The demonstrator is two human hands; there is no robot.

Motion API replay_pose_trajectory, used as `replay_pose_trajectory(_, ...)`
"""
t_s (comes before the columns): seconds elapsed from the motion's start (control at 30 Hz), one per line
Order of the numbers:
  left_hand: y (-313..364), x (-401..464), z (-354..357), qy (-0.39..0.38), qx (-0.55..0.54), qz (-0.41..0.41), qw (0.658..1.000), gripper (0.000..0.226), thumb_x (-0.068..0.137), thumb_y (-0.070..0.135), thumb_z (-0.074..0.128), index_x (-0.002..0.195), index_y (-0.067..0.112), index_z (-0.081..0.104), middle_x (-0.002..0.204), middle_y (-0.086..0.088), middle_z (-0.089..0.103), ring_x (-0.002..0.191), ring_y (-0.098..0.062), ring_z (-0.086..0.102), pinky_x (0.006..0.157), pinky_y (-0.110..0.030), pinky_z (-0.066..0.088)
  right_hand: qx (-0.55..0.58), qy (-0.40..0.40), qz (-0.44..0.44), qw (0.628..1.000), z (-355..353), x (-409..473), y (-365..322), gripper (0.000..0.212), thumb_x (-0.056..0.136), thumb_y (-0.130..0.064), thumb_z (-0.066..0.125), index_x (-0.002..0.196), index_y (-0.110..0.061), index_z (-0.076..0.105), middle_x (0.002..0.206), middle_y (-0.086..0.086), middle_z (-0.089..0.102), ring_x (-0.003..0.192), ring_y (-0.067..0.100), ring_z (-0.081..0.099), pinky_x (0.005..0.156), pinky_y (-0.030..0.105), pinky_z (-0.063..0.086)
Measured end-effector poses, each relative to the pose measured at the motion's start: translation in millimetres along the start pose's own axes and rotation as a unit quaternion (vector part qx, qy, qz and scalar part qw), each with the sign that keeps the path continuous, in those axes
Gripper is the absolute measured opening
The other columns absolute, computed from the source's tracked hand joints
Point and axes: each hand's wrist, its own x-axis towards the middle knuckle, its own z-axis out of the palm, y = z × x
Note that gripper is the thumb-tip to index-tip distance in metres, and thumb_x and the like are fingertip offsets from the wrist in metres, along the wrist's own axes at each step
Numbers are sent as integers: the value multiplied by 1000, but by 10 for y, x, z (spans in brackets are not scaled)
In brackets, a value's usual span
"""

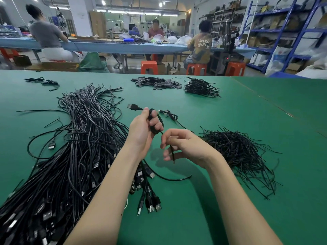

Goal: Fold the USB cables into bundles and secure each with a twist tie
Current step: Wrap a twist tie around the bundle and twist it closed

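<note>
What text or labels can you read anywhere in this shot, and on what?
"UNKN OWN": pale letters in two lines on the back of a seated worker's shirt at the far bench.
Boxes on the blue shelves: any print too small and blurred to read.
USB plug and cables: no readable marking.

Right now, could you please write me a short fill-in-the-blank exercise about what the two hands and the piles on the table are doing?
1. The folded USB cable is held in the ____ hand.
2. The right hand pinches a thin black ____.
3. The loose pile of twist ties lies to the ____ of the hands.
4. The table surface is ____ in colour.

Missing words: left; twist tie; right; green
</note>
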Motion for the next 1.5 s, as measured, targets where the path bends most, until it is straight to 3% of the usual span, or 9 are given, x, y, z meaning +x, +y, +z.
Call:
replay_pose_trajectory(0.23,2,-34,-29,-126,-26,-61,990,45,110,31,29,69,19,43,59,8,19,47,-10,24,51,-23,38,77,139,-59,986,-80,89,-95,24,98,-20,65,122,-17,68,111,5,71,90,16,69,70,25,54)
replay_pose_trajectory(0.43,-100,-28,108,-36,165,27,985,43,110,33,27,76,15,43,52,8,32,50,-11,37,60,-23,44,-135,283,-118,942,-40,115,-133,9,89,-19,75,95,-26,77,74,-9,75,58,3,60,57,25,53)
replay_pose_trajectory(0.6,-127,-72,139,-3,385,134,913,27,108,33,34,87,21,46,77,9,52,69,4,53,68,-16,42,-93,337,-157,924,9,115,-183,9,86,-22,79,90,-31,79,69,-6,75,53,7,67,59,29,60)
replay_pose_trajectory(0.7,-129,-94,157,-21,468,153,870,15,106,16,34,103,8,46,96,-4,58,90,-12,58,80,-33,44,-82,341,-156,923,3,100,-187,12,83,-29,82,78,-39,80,68,-8,75,56,8,71,72,36,62)
replay_pose_trajectory(0.77,-125,-101,183,-22,487,156,859,17,106,11,33,109,-1,45,106,-15,59,96,-22,60,84,-38,50,-84,337,-157,924,21,96,-182,15,84,-29,80,75,-41,80,68,-9,76,59,8,72,70,33,62)
replay_pose_trajectory(0.87,-113,-129,196,-31,475,157,865,19,106,10,32,111,-3,46,99,-13,61,76,-3,65,60,-14,51,-91,330,-151,928,38,98,-182,9,88,-23,76,91,-28,83,76,-6,78,66,12,75,64,29,59)
replay_pose_trajectory(1.07,-134,-60,153,-39,421,123,898,23,107,18,30,110,12,52,105,-7,70,85,-24,69,72,-45,56,-188,312,-133,922,-72,84,-272,20,90,-28,73,110,-29,72,98,-8,70,71,3,69,59,14,48)
replay_pose_trajectory(1.23,-208,-22,146,0,338,103,935,24,108,21,28,101,22,50,99,-2,69,87,-12,66,67,-23,49,-172,308,-32,935,-132,21,-253,27,80,-33,81,90,-18,60,88,-3,69,61,6,66,56,22,51)
replay_pose_trajectory(1.5,-196,-32,175,32,300,130,944,24,109,15,27,102,19,49,93,4,69,73,-2,62,66,-18,52,-50,-12,70,996,-74,-12,82,28,94,-10,70,117,6,67,103,11,75,79,20,72,71,24,60)
